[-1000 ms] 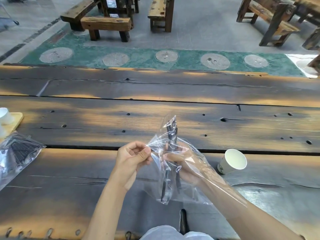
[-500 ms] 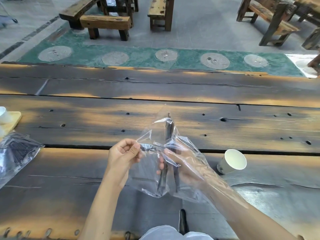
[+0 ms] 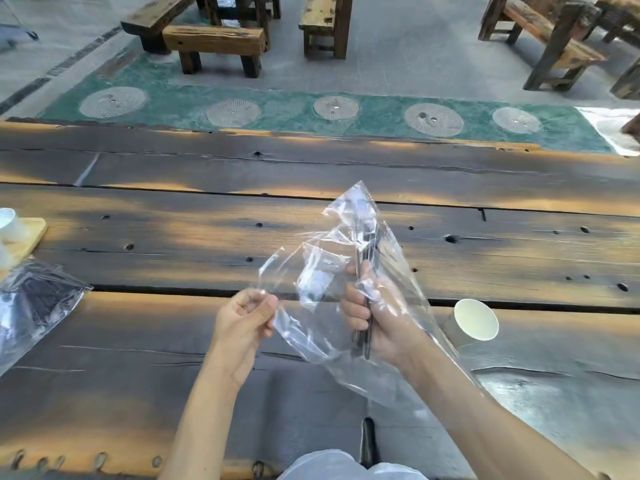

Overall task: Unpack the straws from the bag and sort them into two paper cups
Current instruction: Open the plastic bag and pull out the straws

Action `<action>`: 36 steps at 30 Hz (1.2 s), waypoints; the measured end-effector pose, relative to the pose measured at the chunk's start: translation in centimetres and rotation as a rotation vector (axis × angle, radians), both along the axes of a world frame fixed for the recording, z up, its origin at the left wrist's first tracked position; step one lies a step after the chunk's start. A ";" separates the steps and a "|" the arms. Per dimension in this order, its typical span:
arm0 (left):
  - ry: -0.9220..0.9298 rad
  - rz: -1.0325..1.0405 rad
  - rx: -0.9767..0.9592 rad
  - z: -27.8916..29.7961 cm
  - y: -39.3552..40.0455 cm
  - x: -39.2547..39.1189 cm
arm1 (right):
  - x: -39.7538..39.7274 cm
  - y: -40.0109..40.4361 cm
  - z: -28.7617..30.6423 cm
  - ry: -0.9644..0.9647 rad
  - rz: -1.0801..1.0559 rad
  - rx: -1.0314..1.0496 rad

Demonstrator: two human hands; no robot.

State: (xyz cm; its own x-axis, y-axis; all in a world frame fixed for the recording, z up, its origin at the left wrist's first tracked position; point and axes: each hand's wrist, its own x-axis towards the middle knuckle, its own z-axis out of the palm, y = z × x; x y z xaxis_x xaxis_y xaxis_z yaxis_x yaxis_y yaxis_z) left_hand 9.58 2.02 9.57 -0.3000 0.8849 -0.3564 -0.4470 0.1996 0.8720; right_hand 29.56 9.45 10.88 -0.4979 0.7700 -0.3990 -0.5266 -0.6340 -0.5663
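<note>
While two hands (image 3: 242, 317) grip, one bag (image 3: 322, 282).

I've drawn my left hand (image 3: 244, 322) further left and lower, stretching the edge of the clear bag (image 3: 332, 271) it pinches, so the plastic now spreads wider between my hands. My right hand (image 3: 375, 317), inside the bag, has closed tighter around the dark straws (image 3: 366, 303), which now stand more upright.
</note>
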 end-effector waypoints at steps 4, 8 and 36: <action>0.062 0.024 -0.012 0.1 0.3 -1.7 | 0.4 -0.2 -0.1 -0.160 0.118 0.103; 0.230 0.005 -0.017 0.4 0.9 -3.6 | 0.9 0.3 0.1 -0.159 0.360 0.065; 0.581 -0.158 -0.073 -1.6 4.3 -4.1 | -0.5 -1.6 -1.7 -0.670 0.673 0.382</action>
State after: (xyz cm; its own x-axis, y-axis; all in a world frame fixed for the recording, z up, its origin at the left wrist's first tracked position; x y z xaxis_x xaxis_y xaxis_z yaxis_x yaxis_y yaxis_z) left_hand 5.45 6.33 7.98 -0.3312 0.9138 -0.2353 0.1382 0.2936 0.9459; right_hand 29.10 7.87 9.18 -0.6387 0.5472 -0.5410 0.3714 -0.3965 -0.8395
